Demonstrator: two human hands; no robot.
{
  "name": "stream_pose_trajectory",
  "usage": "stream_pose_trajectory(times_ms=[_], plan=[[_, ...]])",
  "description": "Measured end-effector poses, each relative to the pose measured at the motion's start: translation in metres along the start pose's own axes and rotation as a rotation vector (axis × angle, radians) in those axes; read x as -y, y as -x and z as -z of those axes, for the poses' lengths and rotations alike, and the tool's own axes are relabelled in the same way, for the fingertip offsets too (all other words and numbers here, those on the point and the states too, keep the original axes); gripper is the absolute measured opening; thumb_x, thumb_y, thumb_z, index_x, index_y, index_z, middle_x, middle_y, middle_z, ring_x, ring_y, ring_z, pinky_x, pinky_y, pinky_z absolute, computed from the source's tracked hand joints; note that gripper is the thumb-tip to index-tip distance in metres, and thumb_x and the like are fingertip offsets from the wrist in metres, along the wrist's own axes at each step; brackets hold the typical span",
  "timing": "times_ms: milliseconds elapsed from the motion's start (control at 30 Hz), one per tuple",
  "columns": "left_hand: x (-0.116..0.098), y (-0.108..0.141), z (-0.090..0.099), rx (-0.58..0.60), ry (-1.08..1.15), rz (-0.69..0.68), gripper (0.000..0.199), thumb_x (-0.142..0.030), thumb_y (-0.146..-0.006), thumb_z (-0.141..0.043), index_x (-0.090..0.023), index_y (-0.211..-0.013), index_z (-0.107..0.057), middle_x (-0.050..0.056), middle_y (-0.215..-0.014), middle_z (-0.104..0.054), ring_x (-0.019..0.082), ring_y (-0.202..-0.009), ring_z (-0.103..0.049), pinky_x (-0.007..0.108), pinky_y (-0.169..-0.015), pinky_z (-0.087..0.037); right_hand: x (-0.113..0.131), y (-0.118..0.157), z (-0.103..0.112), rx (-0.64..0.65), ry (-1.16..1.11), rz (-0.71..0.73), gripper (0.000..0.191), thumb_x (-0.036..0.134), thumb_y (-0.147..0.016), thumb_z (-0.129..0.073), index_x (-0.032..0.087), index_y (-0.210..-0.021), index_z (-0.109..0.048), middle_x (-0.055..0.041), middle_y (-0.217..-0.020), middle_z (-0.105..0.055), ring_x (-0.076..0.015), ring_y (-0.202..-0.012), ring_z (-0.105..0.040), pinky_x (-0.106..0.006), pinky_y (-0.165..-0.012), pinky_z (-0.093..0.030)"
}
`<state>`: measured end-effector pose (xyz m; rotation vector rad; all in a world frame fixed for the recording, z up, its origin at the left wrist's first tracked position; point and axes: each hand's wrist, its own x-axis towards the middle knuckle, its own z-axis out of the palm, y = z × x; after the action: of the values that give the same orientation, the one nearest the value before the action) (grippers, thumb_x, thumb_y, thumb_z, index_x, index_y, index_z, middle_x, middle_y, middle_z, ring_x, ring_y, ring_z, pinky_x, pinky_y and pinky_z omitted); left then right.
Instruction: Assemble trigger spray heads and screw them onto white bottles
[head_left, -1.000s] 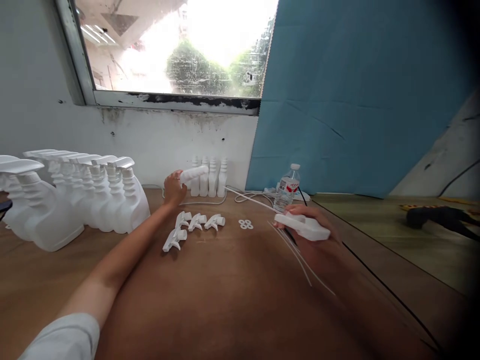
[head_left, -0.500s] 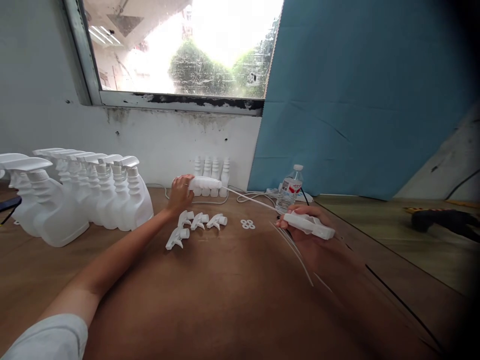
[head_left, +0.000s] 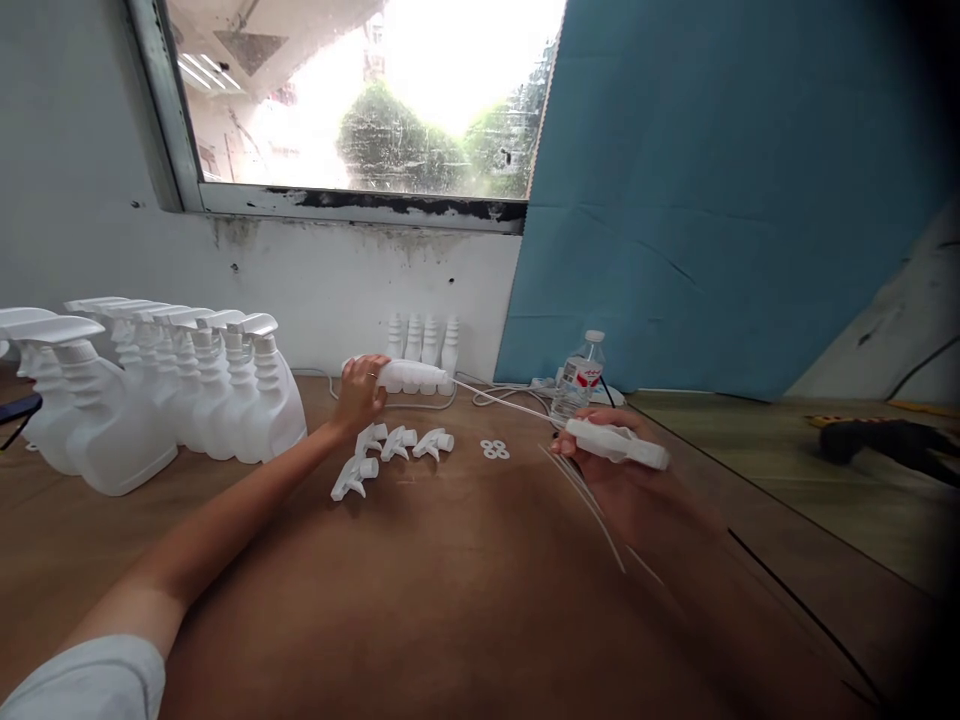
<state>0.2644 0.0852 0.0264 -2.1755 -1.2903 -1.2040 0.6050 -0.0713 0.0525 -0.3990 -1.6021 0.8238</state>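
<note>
Brown table (head_left: pixel 450 590) fills the lower view; row of spray bottles (head_left: pixel 154 410) on the left, end one cut off by the frame. Left hand (head_left: pixel 364 390) grips a white bottle (head_left: pixel 412 376), fingers hiding its base end; it partly covers four standing bottles (head_left: pixel 415 340), long axis near horizontal, neck pointing right. Right hand (head_left: pixel 611 485) is closed around a spray head (head_left: pixel 616 444), tilted down to the right, tube (head_left: pixel 510 402) running up-left to the neck; tip possibly inside, hard to tell. Four trigger heads (head_left: pixel 396 445), then washers (head_left: pixel 496 449), lie between the hands.
</note>
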Motion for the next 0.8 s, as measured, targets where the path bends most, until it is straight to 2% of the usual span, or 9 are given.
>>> stream_pose_trajectory(times_ms=[100,233,400,500,600,700,800], plan=[[-0.002,0.003,0.002,0.029,0.001,-0.024,0.049,-0.012,-0.078,-0.043,-0.019,-0.126,-0.046,0.008,-0.128,-0.053,0.026,-0.126,-0.041,0.045,-0.113,-0.018,0.006,-0.002,-0.001,-0.020,0.034,0.018,0.032,0.040,-0.082,-0.043,0.031,-0.111,-0.053,-0.0079,-0.101,-0.055,-0.0266,-0.088,-0.057,-0.053,-0.089,-0.045],[-0.002,0.006,0.005,0.043,0.015,-0.024,0.047,-0.012,-0.078,-0.043,-0.019,-0.125,-0.046,0.010,-0.127,-0.054,0.026,-0.123,-0.043,0.046,-0.112,-0.021,0.010,-0.006,-0.001,-0.034,-0.005,-0.005,0.032,0.039,-0.080,-0.049,0.030,-0.110,-0.055,-0.0079,-0.105,-0.054,-0.0261,-0.089,-0.057,-0.052,-0.090,-0.045],[-0.014,0.007,0.012,0.050,0.054,-0.050,0.045,-0.015,-0.080,-0.044,-0.018,-0.125,-0.045,0.009,-0.126,-0.055,0.025,-0.122,-0.045,0.043,-0.110,-0.027,0.014,-0.017,-0.004,-0.028,-0.069,-0.047,0.032,0.040,-0.078,-0.054,0.029,-0.108,-0.059,-0.0064,-0.090,-0.059,-0.0256,-0.086,-0.057,-0.050,-0.086,-0.047],[-0.036,0.010,0.021,0.105,0.169,-0.077,0.045,-0.019,-0.082,-0.047,-0.018,-0.127,-0.042,0.010,-0.125,-0.055,0.025,-0.119,-0.049,0.039,-0.103,-0.036,0.020,-0.032,-0.013,-0.079,-0.024,-0.067,0.026,0.042,-0.082,-0.053,0.028,-0.102,-0.061,-0.0065,-0.094,-0.060,-0.0244,-0.084,-0.058,-0.045,-0.077,-0.050],[-0.065,0.021,0.034,0.223,0.355,-0.083,0.049,-0.026,-0.084,-0.050,-0.018,-0.131,-0.038,0.012,-0.127,-0.054,0.026,-0.113,-0.054,0.036,-0.095,-0.043,0.025,-0.052,-0.022,-0.123,0.070,-0.047,0.027,0.044,-0.085,-0.052,0.024,-0.098,-0.064,-0.0085,-0.104,-0.061,-0.0235,-0.083,-0.058,-0.039,-0.066,-0.051],[-0.094,0.037,0.051,0.361,0.471,-0.078,0.054,-0.030,-0.083,-0.055,-0.021,-0.132,-0.037,0.010,-0.123,-0.057,0.025,-0.105,-0.059,0.036,-0.089,-0.046,0.023,-0.068,-0.029,-0.102,0.164,-0.060,0.025,0.043,-0.083,-0.059,0.020,-0.091,-0.067,-0.0090,-0.101,-0.065,-0.0241,-0.088,-0.060,-0.038,-0.073,-0.051],[-0.114,0.054,0.065,0.500,0.588,-0.036,0.054,-0.033,-0.082,-0.058,-0.022,-0.131,-0.038,0.007,-0.112,-0.061,0.024,-0.096,-0.060,0.035,-0.083,-0.048,0.019,-0.077,-0.034,-0.012,0.159,-0.118,0.023,0.041,-0.080,-0.064,0.019,-0.086,-0.070,-0.0076,-0.094,-0.069,-0.0256,-0.092,-0.061,-0.040,-0.085,-0.048]])
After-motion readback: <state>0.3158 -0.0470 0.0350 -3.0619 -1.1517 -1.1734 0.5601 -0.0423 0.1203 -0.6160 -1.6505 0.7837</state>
